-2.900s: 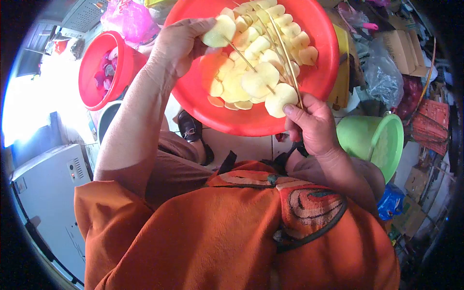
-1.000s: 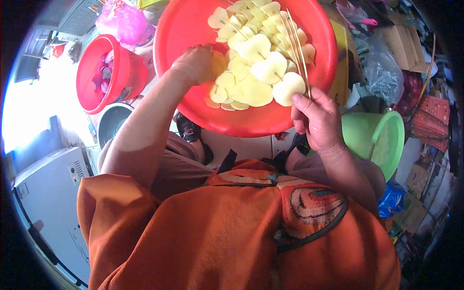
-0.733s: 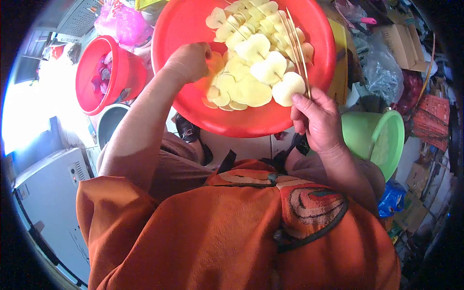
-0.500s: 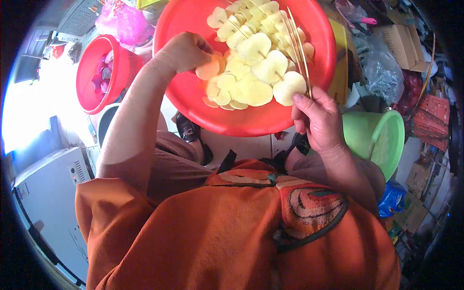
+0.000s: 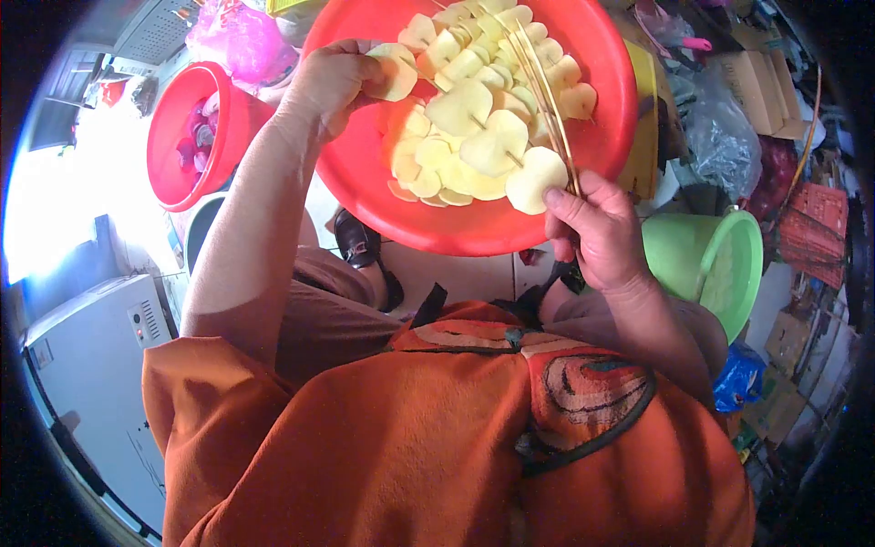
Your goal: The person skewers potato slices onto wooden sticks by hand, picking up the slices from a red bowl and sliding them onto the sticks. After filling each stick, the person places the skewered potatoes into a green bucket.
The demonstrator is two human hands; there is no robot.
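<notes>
At the left side of a red basin (image 5: 410, 223), my left hand (image 5: 330, 87) pinches a round potato slice (image 5: 395, 75). My right hand (image 5: 597, 223) is closed round a skewer of potato slices (image 5: 494, 143), which points up and left over the basin. Held in the same hand are several bare wooden skewers (image 5: 544, 87), sticking up away from me. The slice in my left hand is close to the far end of the loaded skewer. Below and behind lie loose potato slices (image 5: 447, 169) and more threaded slices (image 5: 492, 36).
Left of the basin stands a red bucket (image 5: 159, 173) with purplish pieces inside. A green bucket (image 5: 720, 273) lies tilted at the right. Beyond it are a cardboard box (image 5: 761, 91), clear plastic bags (image 5: 720, 137) and a red crate (image 5: 811, 232). A white appliance (image 5: 100, 337) is at lower left.
My left hand has risen from the loose slices, lifting one slice up toward the far end of the skewer. My right hand has shifted slightly left and down with the skewers.
</notes>
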